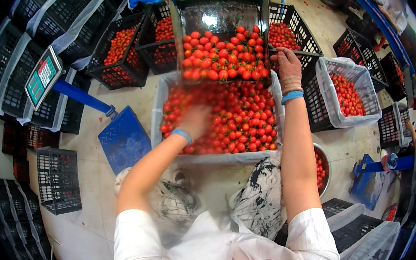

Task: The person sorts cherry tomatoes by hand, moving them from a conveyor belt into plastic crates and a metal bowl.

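Observation:
Small red tomatoes (245, 126) fill a lined crate (155, 129) in front of me. Over its far part juts a metal chute (219, 16), its lower end covered with more tomatoes (219, 55). My left hand (195, 120), blurred, is over the tomatoes in the left part of the crate; whether it holds any cannot be made out. At the chute's right edge is my right hand (286, 62), in a thin glove, its fingertips bent against the metal rim. A blue band circles each wrist.
Black crates of tomatoes stand left (118, 56) and right (285, 34) of the chute. A lined crate (347, 94) and a steel bowl (322, 168) are at right. A blue platform scale (124, 138) and an upright crate (59, 180) stand left. Another person's arm (388, 15) shows far right.

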`<action>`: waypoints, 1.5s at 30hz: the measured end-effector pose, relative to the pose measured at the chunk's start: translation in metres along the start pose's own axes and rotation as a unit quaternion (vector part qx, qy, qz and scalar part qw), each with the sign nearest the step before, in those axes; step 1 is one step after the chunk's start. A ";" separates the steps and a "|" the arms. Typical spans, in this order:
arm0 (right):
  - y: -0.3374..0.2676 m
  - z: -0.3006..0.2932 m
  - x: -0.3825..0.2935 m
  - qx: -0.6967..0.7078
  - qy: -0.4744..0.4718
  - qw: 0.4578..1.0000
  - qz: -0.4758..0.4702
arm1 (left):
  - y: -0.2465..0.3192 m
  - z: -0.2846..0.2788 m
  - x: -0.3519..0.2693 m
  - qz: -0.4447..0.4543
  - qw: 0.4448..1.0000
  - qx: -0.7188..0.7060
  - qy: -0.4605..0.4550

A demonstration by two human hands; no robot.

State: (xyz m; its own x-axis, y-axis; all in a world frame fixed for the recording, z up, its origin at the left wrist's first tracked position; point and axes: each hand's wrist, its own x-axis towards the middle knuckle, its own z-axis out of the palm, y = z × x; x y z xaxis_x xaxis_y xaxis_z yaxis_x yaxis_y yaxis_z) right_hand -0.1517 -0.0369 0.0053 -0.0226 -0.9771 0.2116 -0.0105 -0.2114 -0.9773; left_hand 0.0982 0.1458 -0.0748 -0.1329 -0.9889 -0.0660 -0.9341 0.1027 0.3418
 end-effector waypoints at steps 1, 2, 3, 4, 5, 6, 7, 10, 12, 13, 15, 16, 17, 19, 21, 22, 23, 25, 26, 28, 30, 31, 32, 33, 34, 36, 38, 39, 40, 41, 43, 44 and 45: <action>0.001 -0.002 0.000 0.006 0.001 1.000 0.005 | -0.004 0.001 0.015 -0.029 0.998 -0.045 0.018; 0.001 -0.004 0.001 0.012 0.002 1.000 0.010 | -0.010 0.002 0.028 -0.086 0.995 -0.051 0.017; 0.006 -0.010 0.000 0.014 0.008 1.000 0.018 | -0.010 0.002 0.042 -0.139 0.988 -0.060 0.011; 0.002 -0.006 -0.001 0.022 0.001 1.000 0.016 | -0.034 0.013 0.051 -0.199 0.980 -0.019 0.001; -0.006 0.009 -0.003 0.024 -0.014 1.000 0.011 | -0.077 0.027 0.050 -0.268 0.963 0.027 -0.004; -0.016 0.026 -0.005 0.031 -0.031 0.999 0.008 | -0.122 0.033 0.039 -0.243 0.969 0.034 0.016; -0.009 0.013 -0.004 0.013 -0.018 1.000 0.012 | -0.110 0.036 0.044 -0.226 0.974 0.028 -0.015; 0.000 -0.006 -0.001 -0.010 0.001 1.000 0.016 | -0.082 0.025 0.030 -0.193 0.976 0.033 -0.090; -0.001 -0.002 0.000 0.002 0.000 1.000 0.015 | -0.088 0.024 0.025 -0.158 0.974 0.111 -0.119; -0.001 0.000 0.000 -0.007 -0.002 1.000 0.008 | -0.088 0.022 0.023 -0.140 0.970 0.148 -0.132; 0.001 -0.005 0.001 -0.032 0.000 0.999 -0.001 | -0.066 0.006 0.030 -0.155 0.973 0.085 -0.146; -0.001 -0.005 0.000 -0.033 0.002 0.999 0.000 | -0.050 -0.002 0.032 -0.164 0.973 0.053 -0.152; -0.005 -0.001 -0.002 -0.029 0.001 1.000 -0.001 | -0.045 0.000 0.033 -0.184 0.971 0.059 -0.143; -0.006 0.003 -0.002 -0.027 -0.001 1.000 -0.002 | -0.038 0.011 0.039 -0.219 0.965 0.072 -0.125; -0.003 0.002 -0.001 -0.030 0.000 1.000 -0.005 | -0.031 0.021 0.047 -0.225 0.958 0.115 -0.133; -0.001 0.001 0.001 -0.032 0.003 0.999 -0.009 | -0.026 0.020 0.050 -0.223 0.959 0.113 -0.136; 0.001 0.000 0.002 -0.034 0.005 0.999 -0.013 | -0.021 0.019 0.052 -0.221 0.959 0.111 -0.138; 0.004 -0.002 0.002 -0.029 0.004 0.999 -0.015 | -0.006 0.006 0.057 -0.226 0.945 0.139 -0.191; 0.005 -0.003 0.001 -0.023 0.002 1.000 -0.013 | -0.001 0.001 0.057 -0.228 0.937 0.153 -0.217; 0.002 -0.002 0.001 -0.016 -0.001 1.000 -0.009 | 0.000 0.000 0.052 -0.204 0.950 0.148 -0.186; 0.000 -0.001 -0.001 -0.016 0.003 1.000 0.001 | -0.002 -0.002 0.044 -0.197 0.968 0.090 -0.130; -0.001 0.000 -0.002 -0.016 0.000 1.000 -0.003 | -0.004 -0.003 0.039 -0.202 0.975 0.034 -0.088; -0.002 0.001 -0.001 -0.017 -0.001 1.000 -0.006 | -0.004 -0.002 0.034 -0.205 0.977 -0.023 -0.046; -0.002 0.000 -0.001 -0.018 -0.002 1.000 -0.010 | 0.001 0.000 0.029 -0.187 0.980 -0.028 -0.054; 0.002 -0.001 0.001 0.003 -0.003 1.000 -0.014 | 0.007 0.003 0.022 -0.169 0.983 -0.034 -0.063; 0.003 0.003 0.001 0.003 0.004 1.000 -0.007 | 0.001 0.019 0.012 -0.130 0.987 -0.005 -0.097; 0.002 0.004 0.002 0.000 0.007 1.000 -0.005 | 0.003 0.033 0.018 -0.153 0.975 0.036 -0.160; 0.003 0.004 0.001 -0.002 0.008 1.000 -0.004 | 0.008 0.034 0.021 -0.162 0.966 0.056 -0.192; 0.003 0.004 0.000 -0.004 0.009 1.000 -0.003 | 0.008 0.030 0.027 -0.159 0.960 0.045 -0.228; 0.002 0.004 0.001 0.002 0.007 1.000 0.000 | 0.008 0.026 0.034 -0.150 0.953 0.052 -0.257; 0.001 0.003 0.002 0.013 0.002 1.000 0.006 | 0.014 0.015 0.042 -0.133 0.937 0.065 -0.315; 0.001 0.002 0.001 0.008 0.006 1.000 0.012 | 0.018 0.011 0.041 -0.131 0.936 0.063 -0.319; 0.001 0.001 0.001 0.006 0.010 1.000 0.006 | 0.023 0.007 0.040 -0.119 0.939 0.067 -0.316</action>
State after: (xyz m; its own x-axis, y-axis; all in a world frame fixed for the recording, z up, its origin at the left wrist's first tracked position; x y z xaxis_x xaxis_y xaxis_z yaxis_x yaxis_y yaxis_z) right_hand -0.1507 -0.0386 0.0042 -0.0430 -0.9790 0.1995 0.0010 -0.1997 -0.9798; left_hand 0.0694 0.1094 -0.0765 -0.0455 -0.7282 -0.6838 -0.9899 -0.0590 0.1287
